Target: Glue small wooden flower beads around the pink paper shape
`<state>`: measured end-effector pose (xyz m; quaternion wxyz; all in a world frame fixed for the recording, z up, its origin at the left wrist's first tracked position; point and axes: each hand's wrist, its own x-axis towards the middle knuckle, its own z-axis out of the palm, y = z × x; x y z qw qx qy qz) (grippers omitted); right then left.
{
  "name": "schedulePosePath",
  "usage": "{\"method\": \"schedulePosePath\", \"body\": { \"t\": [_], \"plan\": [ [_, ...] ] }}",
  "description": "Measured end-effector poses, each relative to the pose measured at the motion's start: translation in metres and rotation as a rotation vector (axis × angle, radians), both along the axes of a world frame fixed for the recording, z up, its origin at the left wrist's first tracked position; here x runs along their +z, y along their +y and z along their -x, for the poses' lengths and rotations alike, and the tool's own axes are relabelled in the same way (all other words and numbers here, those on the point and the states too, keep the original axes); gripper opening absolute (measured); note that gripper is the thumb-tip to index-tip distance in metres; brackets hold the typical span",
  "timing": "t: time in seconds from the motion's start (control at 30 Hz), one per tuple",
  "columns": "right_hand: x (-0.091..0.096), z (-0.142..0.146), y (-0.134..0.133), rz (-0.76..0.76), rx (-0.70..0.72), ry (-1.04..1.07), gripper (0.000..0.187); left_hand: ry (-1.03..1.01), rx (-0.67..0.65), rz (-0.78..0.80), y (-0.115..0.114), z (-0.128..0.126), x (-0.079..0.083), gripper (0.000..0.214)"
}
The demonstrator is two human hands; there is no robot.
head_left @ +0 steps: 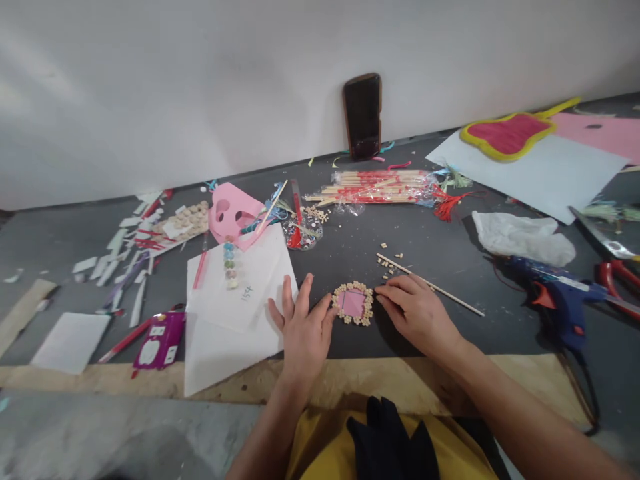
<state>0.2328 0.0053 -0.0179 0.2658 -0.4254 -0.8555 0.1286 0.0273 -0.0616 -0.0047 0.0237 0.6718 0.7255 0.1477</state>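
A small pink square [353,303] lies on the dark tabletop, bordered by a frame of short wooden stick pieces [367,313]. My left hand [305,327] rests at its left side, fingers spread, with the thumb and index finger touching the border. At the right edge, the fingertips of my right hand [417,310] are pinched together beside the border; whatever they may hold is too small to make out. Just beyond that hand lie a thin wooden stick [455,295] and several loose cut pieces [385,265].
White paper [235,357] lies left, a pink cutout [233,210] behind it. Wrapped sticks [380,187] lie at the back, below a phone [363,117] leaning on the wall. A blue glue gun [565,300], its cable, and red-handled scissors [620,273] are at right.
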Motion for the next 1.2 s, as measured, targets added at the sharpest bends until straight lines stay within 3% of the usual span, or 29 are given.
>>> {"method": "schedulePosePath", "body": {
  "t": [0.7,1.03,1.2],
  "plan": [
    [-0.0008,0.0005,-0.0003,-0.008,-0.004,-0.017,0.021,0.020,-0.011,0.019,-0.0009,0.0027,-0.0030,0.030],
    [-0.0020,-0.0001,0.0007,-0.008,-0.003,-0.010,0.020,0.099,-0.070,0.090,-0.0088,0.0088,-0.0007,0.048],
    [-0.0011,0.0002,0.0002,0.003,-0.008,-0.003,0.020,0.090,-0.047,0.106,-0.0090,0.0046,-0.0015,0.047]
  ]
}}
